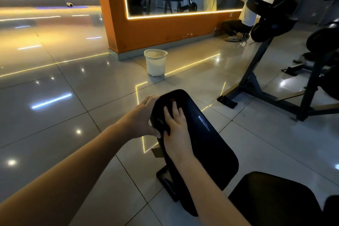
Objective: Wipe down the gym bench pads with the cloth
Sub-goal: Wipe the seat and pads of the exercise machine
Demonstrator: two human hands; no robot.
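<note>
Nearest, the seat pad (271,200) lies just this side of the back pad (212,145). Nothing shows whether it has been wiped. Over the back pad's far left end the dark cloth (160,112) is draped. The right hand (177,127) presses it flat against the surface with straight fingers, while the left hand (141,117) curls round the cloth-covered left edge. A wet-looking sheen on the back pad's right side suggests wiping is under way, with its near length and the seat pad probably left. Beyond the back pad, a white bucket (156,62) stands on the floor.
</note>
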